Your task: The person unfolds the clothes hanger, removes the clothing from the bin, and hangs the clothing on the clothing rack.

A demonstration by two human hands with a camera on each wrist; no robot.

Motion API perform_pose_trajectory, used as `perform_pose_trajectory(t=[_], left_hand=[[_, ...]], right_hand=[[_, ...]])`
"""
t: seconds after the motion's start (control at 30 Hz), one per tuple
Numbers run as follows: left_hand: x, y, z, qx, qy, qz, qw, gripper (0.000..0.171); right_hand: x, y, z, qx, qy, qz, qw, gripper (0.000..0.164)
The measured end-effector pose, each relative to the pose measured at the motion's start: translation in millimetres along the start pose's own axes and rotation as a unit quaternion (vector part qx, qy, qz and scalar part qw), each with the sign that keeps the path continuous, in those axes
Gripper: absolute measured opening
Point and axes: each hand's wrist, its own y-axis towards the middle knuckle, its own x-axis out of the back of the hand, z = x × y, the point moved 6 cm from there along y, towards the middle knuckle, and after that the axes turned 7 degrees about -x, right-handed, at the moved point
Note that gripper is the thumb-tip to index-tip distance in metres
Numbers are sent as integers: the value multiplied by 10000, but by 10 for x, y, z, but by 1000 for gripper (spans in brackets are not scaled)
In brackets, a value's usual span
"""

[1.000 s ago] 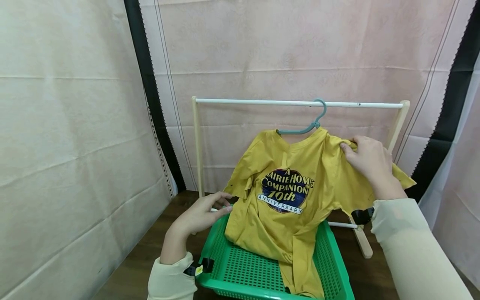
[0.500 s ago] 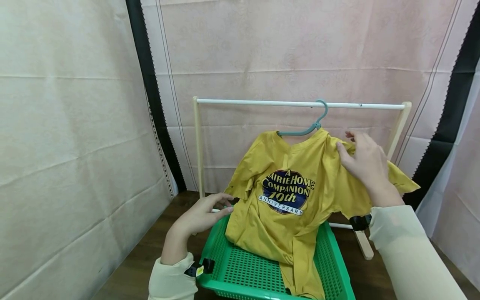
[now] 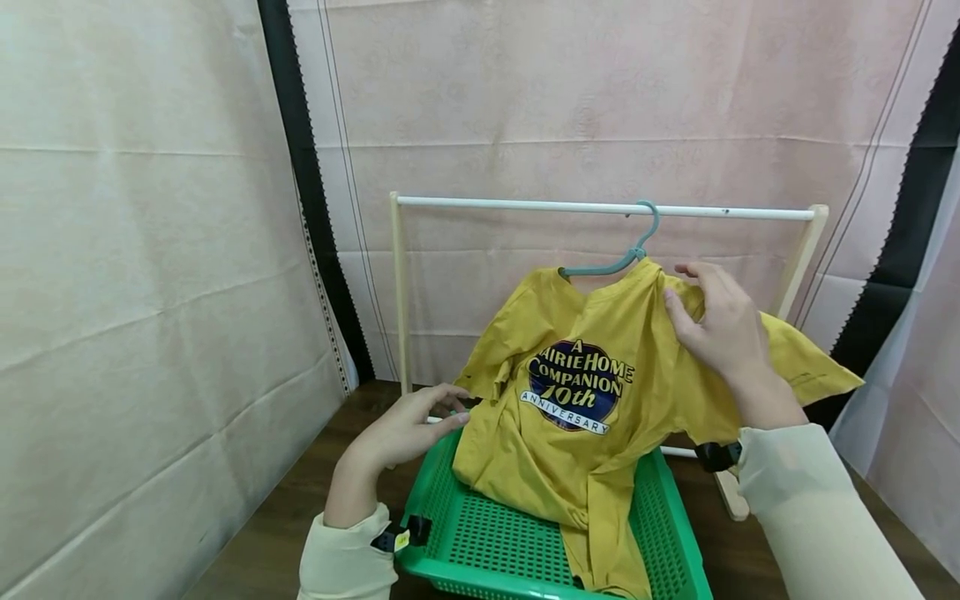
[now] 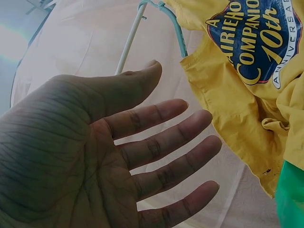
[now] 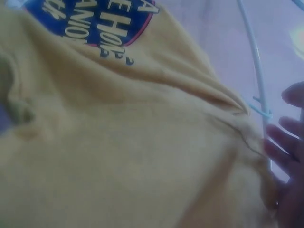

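Note:
A yellow T-shirt [image 3: 555,467] with a dark round print hangs from a blue-green hanger [image 3: 639,252], whose hook is over the rack's rail. One side of the hanger shows in the shirt's neck; the other is hidden by cloth. My right hand [image 3: 723,333] is at the shirt's right shoulder, thumb apart from the fairly straight fingers; in the right wrist view its fingertips [image 5: 280,142] lie beside the cloth. My left hand [image 3: 412,423] hovers left of the shirt, and the left wrist view shows its fingers [image 4: 166,142] spread with nothing between them.
The clothes rack has a white rail [image 3: 510,203] and cream posts [image 3: 400,292]. Below the shirt stands a green perforated basket [image 3: 480,578], with the shirt's lower end hanging into it. Both stand on a dark wooden table [image 3: 255,542] before pale cloth walls [image 3: 150,250].
My right hand has let go of the pinched shoulder cloth and shifted slightly left, its fingers straightening. The right sleeve now spreads further out. My left hand has barely moved.

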Motion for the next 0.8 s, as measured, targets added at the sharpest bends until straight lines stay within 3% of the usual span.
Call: perform_pose_trajectory(t=[0.17,0.4,0.57,0.8], left_hand=[[-15,10,-33,-93,-20,59,9999,36],[-46,2,-85,-174,-19,157,9997,37],[-56,0,-161,-327,107,194,9992,39],[-129,48,-278,-734,180,132,9971,38]], right_hand=[[-18,-37,91,265,135,88,9995,35],[-122,-177,268,972,377,289,9941,36],[-322,-377,351,1412,509,1084,9827,37],[-581,-769,286,1115,333,2174,9691,34]])
